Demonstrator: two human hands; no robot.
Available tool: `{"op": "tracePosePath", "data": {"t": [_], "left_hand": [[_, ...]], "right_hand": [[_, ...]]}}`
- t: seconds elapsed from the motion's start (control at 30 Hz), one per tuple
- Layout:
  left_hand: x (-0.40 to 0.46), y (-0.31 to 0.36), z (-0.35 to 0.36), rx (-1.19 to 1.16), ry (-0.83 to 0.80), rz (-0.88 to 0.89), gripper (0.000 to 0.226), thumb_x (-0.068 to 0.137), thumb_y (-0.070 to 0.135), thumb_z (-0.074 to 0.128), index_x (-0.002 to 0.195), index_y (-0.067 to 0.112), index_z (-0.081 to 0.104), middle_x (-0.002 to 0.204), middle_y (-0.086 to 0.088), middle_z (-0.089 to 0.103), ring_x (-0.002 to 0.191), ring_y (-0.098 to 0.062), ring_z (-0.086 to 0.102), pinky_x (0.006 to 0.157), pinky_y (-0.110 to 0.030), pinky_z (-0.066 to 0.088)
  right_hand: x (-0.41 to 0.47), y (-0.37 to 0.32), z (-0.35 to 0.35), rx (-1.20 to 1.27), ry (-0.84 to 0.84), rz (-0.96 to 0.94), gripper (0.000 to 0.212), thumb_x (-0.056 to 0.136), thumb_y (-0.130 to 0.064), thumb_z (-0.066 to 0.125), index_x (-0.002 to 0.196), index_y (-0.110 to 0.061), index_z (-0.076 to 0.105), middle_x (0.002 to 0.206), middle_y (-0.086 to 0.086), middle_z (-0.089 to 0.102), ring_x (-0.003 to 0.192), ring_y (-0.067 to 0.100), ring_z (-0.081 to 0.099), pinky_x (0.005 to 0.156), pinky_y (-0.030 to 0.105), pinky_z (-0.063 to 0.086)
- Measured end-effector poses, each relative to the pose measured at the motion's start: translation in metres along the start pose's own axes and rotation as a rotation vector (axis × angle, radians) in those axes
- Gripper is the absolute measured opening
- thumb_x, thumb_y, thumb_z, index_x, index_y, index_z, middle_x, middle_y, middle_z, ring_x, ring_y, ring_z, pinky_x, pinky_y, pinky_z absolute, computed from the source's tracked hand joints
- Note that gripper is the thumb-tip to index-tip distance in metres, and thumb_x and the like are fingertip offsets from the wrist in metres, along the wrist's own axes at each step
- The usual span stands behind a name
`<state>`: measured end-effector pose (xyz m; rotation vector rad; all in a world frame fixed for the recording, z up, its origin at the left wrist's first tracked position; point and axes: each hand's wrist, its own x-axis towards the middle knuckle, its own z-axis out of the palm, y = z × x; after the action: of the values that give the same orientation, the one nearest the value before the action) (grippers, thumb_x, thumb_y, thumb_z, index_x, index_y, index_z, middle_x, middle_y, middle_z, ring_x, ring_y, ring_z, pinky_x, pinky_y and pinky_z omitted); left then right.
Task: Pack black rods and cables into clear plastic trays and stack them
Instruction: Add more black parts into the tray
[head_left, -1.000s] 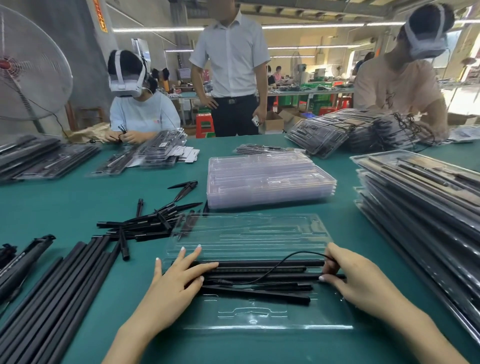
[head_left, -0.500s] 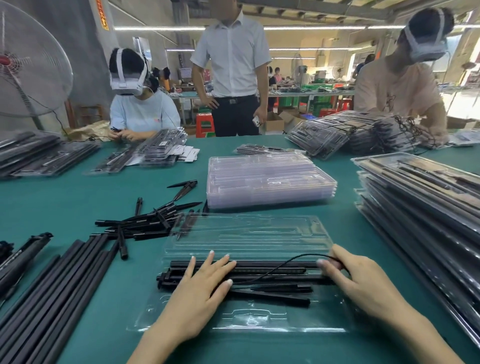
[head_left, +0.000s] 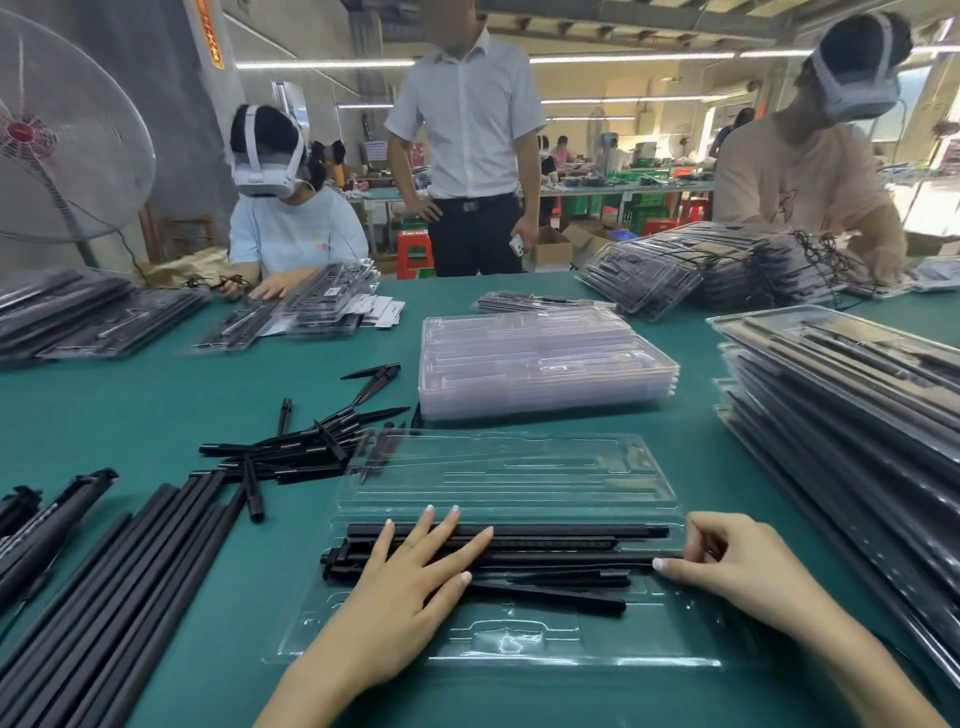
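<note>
I am at a big green table (head_left: 130, 405) in a busy workshop. Right in front of me lies an open clear plastic tray (head_left: 498, 642). Black rods (head_left: 561, 545) lie side by side in the tray, across its middle. My left hand (head_left: 415, 577) lies flat on the rods near the tray's left end, fingers straight and spread, pressing down. My right hand (head_left: 737, 561) is at the tray's right end. Its fingers are curled and its fingertips touch the ends of the rods there. I cannot tell if it is pinching something.

Left of the tray lie long black rods (head_left: 119, 587) in a loose row. A little farther back, still left of the tray, is a messy pile of short black spikes (head_left: 311, 441). Right of the tray is a tall stack of packed trays (head_left: 852, 415). Behind the tray sits a stack of empty clear trays (head_left: 540, 358).

Beyond that, across the table, two people in headsets work on more trays. One person stands in a white shirt (head_left: 467, 114). A big fan (head_left: 57, 135) stands far to the left.
</note>
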<state>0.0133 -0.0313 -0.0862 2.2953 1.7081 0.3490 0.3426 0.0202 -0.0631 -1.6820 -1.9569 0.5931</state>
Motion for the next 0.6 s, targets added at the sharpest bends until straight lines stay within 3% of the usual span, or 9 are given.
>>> {"op": "tracePosePath", "data": {"t": [0.13, 0.2, 0.27, 0.37, 0.43, 0.5, 0.6], "left_hand": [[-0.004, 0.008, -0.004, 0.006, 0.039, 0.029, 0.049, 0.101, 0.046, 0.027, 0.135, 0.066, -0.003, 0.147, 0.036, -0.021, 0.135, 0.009, -0.03, 0.11, -0.035, -0.028], [-0.005, 0.023, -0.006, 0.009, 0.088, 0.076, 0.055, 0.101, 0.044, 0.033, 0.137, 0.063, -0.003, 0.148, 0.036, -0.017, 0.136, 0.01, -0.026, 0.112, -0.036, -0.025], [-0.005, 0.047, -0.009, -0.023, 0.149, 0.151, 0.05, 0.099, 0.044, 0.038, 0.138, 0.061, 0.013, 0.148, 0.035, 0.007, 0.139, 0.012, -0.004, 0.119, -0.028, -0.007], [-0.002, 0.091, -0.011, -0.074, 0.156, 0.301, 0.036, 0.095, 0.042, 0.043, 0.13, 0.046, 0.049, 0.127, 0.023, 0.047, 0.119, 0.007, 0.036, 0.102, -0.02, 0.028], [0.003, 0.115, -0.008, -0.082, 0.164, 0.378, 0.032, 0.094, 0.037, 0.046, 0.123, 0.036, 0.059, 0.117, 0.013, 0.057, 0.111, -0.005, 0.046, 0.094, -0.025, 0.035], [0.008, 0.133, -0.006, -0.131, 0.161, 0.38, 0.029, 0.095, 0.033, 0.048, 0.121, 0.032, 0.061, 0.115, 0.009, 0.059, 0.11, -0.009, 0.048, 0.094, -0.026, 0.035], [0.015, 0.144, -0.001, -0.224, 0.113, 0.337, 0.025, 0.095, 0.029, 0.05, 0.116, 0.032, 0.063, 0.11, 0.01, 0.061, 0.105, -0.005, 0.049, 0.092, -0.018, 0.035]], "right_hand": [[-0.004, -0.005, 0.003, -0.09, 0.069, 0.053, 0.043, 0.062, -0.048, 0.081, 0.052, -0.02, 0.05, 0.05, -0.009, 0.055, 0.051, 0.005, 0.047, 0.052, 0.027, 0.035], [-0.006, -0.008, 0.005, -0.191, 0.121, 0.065, 0.043, 0.063, -0.054, 0.078, 0.055, -0.021, 0.051, 0.061, -0.009, 0.058, 0.061, 0.002, 0.051, 0.051, 0.024, 0.035], [-0.004, -0.01, 0.004, -0.262, 0.116, 0.039, 0.041, 0.065, -0.056, 0.077, 0.056, -0.025, 0.052, 0.075, -0.01, 0.056, 0.073, 0.0, 0.05, 0.054, 0.023, 0.035], [-0.001, -0.01, -0.005, -0.192, 0.005, -0.007, 0.033, 0.064, -0.057, 0.078, 0.073, -0.035, 0.057, 0.09, -0.011, 0.052, 0.085, 0.0, 0.048, 0.07, 0.024, 0.042], [-0.001, -0.009, -0.017, -0.098, -0.086, -0.01, 0.043, 0.062, -0.055, 0.081, 0.091, -0.037, 0.054, 0.097, -0.011, 0.052, 0.086, -0.001, 0.05, 0.075, 0.02, 0.041], [-0.004, -0.005, -0.029, -0.18, -0.143, 0.009, 0.052, 0.061, -0.058, 0.08, 0.1, -0.039, 0.051, 0.1, -0.014, 0.052, 0.09, 0.001, 0.053, 0.08, 0.02, 0.043], [-0.008, -0.002, -0.04, -0.517, -0.154, 0.093, 0.044, 0.062, -0.072, 0.069, 0.086, -0.038, 0.053, 0.092, -0.017, 0.057, 0.088, 0.005, 0.055, 0.066, 0.021, 0.042]]}}
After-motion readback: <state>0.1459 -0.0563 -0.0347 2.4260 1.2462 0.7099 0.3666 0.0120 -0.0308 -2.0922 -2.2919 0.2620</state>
